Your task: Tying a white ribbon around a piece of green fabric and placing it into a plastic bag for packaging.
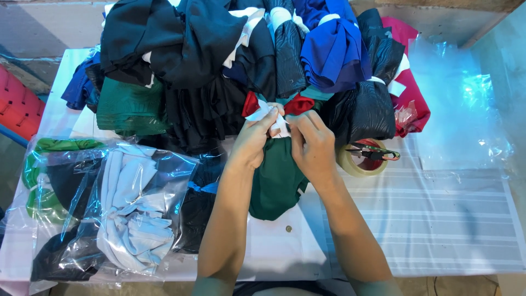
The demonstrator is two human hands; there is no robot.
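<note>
Both hands, L [253,140] & R [313,143], pinch the white tag [276,123] at the top of the green garment [275,183], lying mid-tabletop [449,219] below the clothes pile [246,55]. Soft, light, floppy fabric, probably best held by its collar edge w/ 2 hands.

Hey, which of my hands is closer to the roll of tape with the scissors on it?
Right. Your right hand is just left of the tape roll, almost beside it, gripping the green garment. Your left hand is farther away, on the other side of the right hand.
</note>
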